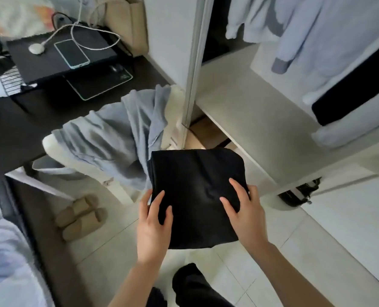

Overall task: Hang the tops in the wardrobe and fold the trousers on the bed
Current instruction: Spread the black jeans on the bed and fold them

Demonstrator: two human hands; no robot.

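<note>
Both my hands hold the folded black trousers (195,196) in the air, over the tiled floor (294,251), in front of the open wardrobe (261,120).

Left hand (154,224): grip closed on the trousers' left edge, fingers curled over the top, thumb on the outer side. Right hand (248,211): grip closed on the right edge, two fingers spread flat on top, thumb tucked at the side. The trousers sit between the two grips, flat, roughly square, with the stacked folded layers showing at the left side.

Ahead and right of my right grip: the wardrobe's pale shelf, bare where visible. Above it hang light blue tops (317,41), with a black garment (357,89) among them, further right. Below the shelf, something brown that looks like a box (206,134); can't tell what it is. A black bag (299,191) is on the floor just right of my right grip, under the wardrobe edge.

Ahead and left of my left grip: a white chair (57,147) with a grey-blue garment (117,129) draped over it, close to the trousers' far left corner; touching or not, can't tell. Beyond it, a dark worktop (17,129) carrying a phone (71,53) on a black stand, with a white cable beside it.

Left of my left grip, on the floor: beige slippers (82,216). Far left: the bed (0,251), with pale bedding.

Below my grips: my dark trouser leg (190,282).
</note>
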